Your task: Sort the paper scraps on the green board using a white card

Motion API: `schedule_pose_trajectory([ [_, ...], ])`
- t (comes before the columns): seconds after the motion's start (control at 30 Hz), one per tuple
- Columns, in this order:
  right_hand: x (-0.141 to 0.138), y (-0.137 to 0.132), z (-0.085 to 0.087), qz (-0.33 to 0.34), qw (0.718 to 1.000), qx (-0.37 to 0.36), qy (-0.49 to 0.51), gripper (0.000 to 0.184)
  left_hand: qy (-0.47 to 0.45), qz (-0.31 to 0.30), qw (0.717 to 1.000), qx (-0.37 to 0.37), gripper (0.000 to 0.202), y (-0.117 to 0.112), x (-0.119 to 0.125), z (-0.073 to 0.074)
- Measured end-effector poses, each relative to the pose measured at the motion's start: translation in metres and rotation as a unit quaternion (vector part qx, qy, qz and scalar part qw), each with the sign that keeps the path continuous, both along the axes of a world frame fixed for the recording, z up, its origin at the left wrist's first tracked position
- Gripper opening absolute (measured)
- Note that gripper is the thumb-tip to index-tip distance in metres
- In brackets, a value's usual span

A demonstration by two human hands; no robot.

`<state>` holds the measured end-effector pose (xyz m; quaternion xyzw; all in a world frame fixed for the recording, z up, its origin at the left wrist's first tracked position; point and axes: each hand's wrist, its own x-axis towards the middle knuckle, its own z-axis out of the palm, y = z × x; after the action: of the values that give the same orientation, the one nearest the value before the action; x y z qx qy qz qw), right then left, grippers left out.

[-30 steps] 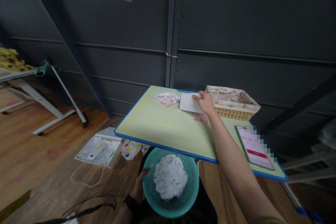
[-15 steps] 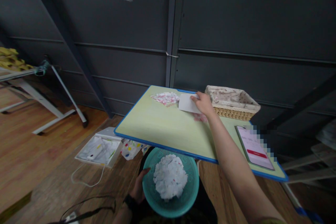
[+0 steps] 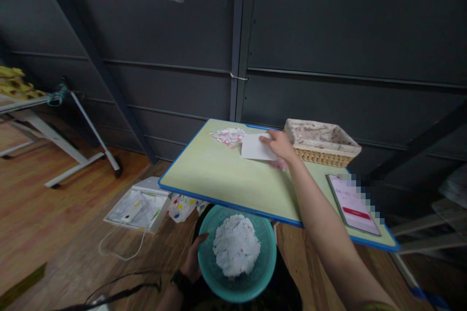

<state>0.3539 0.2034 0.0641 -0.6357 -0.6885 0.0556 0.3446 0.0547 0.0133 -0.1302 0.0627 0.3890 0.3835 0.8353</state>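
My right hand point(image 3: 280, 144) grips a white card point(image 3: 257, 147) by its right end, just above the green tabletop point(image 3: 219, 175). Left of the card lies a flat heap of white and pink paper scraps point(image 3: 229, 136). A pink patch point(image 3: 279, 163) shows below my right hand; its kind is unclear. Down in my lap, my left hand point(image 3: 195, 258) clasps the left rim of a teal plastic basket point(image 3: 264, 272), thumb over the edge. Inside that basket sits a mound of torn white paper point(image 3: 237, 246).
A cloth-lined wicker basket point(image 3: 323, 156) stands at the table's back right, with a phone point(image 3: 353, 206) in front of it. On the floor at left is an open white box point(image 3: 134, 209) with a cable. A dark metal wall point(image 3: 175, 24) rises behind the table.
My right hand has moved the card slightly left and nearer to me, closer to the paper scraps. My left hand and the teal basket have stayed put.
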Motion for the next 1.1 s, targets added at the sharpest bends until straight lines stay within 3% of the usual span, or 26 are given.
schedule_pose_trajectory([
  [0.23, 0.009, 0.006, -0.003, -0.114, 0.988, 0.076, 0.069, 0.032, -0.003, 0.019, 1.000, -0.024, 0.055, 0.002, 0.000, -0.005],
  [0.47, 0.007, 0.000, -0.001, -0.186, 0.980, 0.051, -0.048, 0.033, 0.000, 0.019, 1.000, -0.022, 0.053, 0.002, -0.001, -0.006],
  [0.83, 0.006, -0.002, 0.002, -0.190, 0.977, 0.013, -0.099, 0.032, 0.018, 0.017, 1.000, -0.017, 0.054, 0.002, -0.002, -0.010],
  [1.1, 0.008, 0.000, 0.003, -0.139, 0.986, 0.023, -0.089, 0.031, 0.013, 0.019, 1.000, -0.017, 0.055, 0.002, -0.001, -0.008],
])
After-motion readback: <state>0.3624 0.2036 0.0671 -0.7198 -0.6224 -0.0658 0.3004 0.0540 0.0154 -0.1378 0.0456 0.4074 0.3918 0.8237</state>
